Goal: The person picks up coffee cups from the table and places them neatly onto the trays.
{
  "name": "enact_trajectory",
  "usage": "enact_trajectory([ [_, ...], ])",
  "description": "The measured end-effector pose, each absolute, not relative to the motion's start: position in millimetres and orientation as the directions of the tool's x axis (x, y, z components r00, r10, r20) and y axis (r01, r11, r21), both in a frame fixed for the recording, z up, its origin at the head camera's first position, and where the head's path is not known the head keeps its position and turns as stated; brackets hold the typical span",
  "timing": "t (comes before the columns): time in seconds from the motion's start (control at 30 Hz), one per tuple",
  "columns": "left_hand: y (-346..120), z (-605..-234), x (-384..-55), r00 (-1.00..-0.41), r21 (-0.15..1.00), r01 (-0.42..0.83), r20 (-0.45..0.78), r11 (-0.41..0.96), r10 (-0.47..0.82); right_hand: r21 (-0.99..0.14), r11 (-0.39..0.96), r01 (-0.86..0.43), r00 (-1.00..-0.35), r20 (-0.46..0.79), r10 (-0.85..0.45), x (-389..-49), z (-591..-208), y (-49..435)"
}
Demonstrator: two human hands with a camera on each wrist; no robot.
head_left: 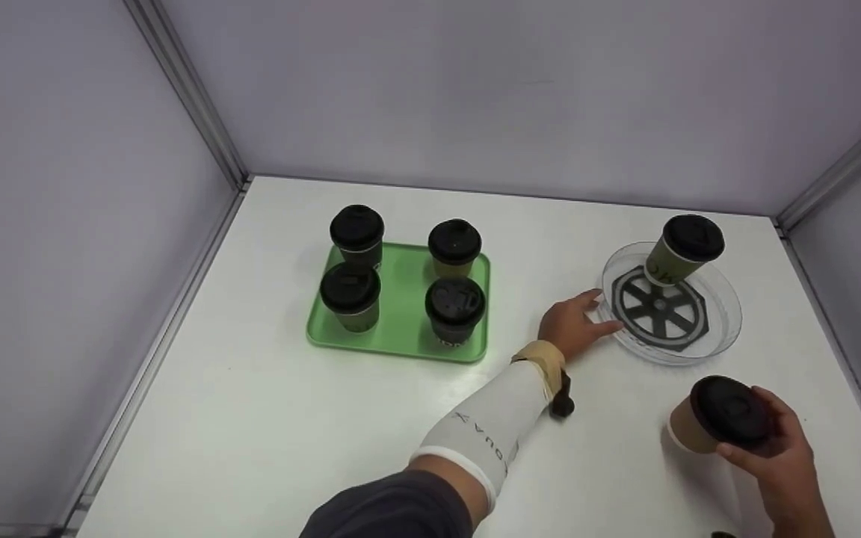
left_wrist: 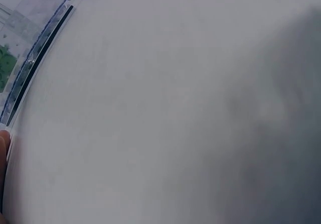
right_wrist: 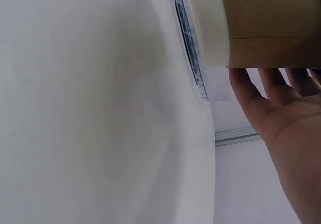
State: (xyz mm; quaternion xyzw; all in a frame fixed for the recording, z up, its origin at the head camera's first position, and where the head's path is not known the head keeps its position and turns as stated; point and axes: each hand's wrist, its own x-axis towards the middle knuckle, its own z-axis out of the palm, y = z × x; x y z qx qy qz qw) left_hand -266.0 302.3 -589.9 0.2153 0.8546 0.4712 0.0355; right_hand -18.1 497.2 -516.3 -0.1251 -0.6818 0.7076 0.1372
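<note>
In the head view my right hand (head_left: pixel 782 448) grips a brown paper cup (head_left: pixel 690 426) with a black lid, tilted over the table in front of a round clear tray (head_left: pixel 729 336). In the right wrist view, fingers (right_wrist: pixel 246 91) curl along the side of that cup (right_wrist: pixel 276 25). My left hand (head_left: pixel 572 325) is at the tray's left rim, its thumb and fingers extended and spread against the edge. Another lidded cup (head_left: pixel 670 261) stands at the back of the tray, above a dark spoked pattern (head_left: pixel 658 306).
Several black-lidded paper cups (head_left: pixel 358 306) stand toward the corners of a green rectangular tray (head_left: pixel 404 299) on the left of the white table (head_left: pixel 251 418). Pale panels (head_left: pixel 475 97) wall the table at the back and sides. A small dark object (head_left: pixel 722 534) shows at the bottom edge.
</note>
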Motion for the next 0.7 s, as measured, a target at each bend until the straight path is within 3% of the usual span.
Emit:
enact_trajectory([
  [0.2, 301.6, -588.6, -265.2, -0.908, 0.823, 0.317, 0.119, 0.471, 0.402, -0.992, -0.047, -0.119, -0.94, 0.098, 0.328, -29.1, -507.7, 498.2],
  [0.7, 301.6, -586.5, -264.4, -0.91, 0.818, 0.315, 0.116, 0.481, 0.399, -0.986, -0.004, -0.167, -0.956, 0.161, 0.246, -55.1, -493.0, 503.5],
])
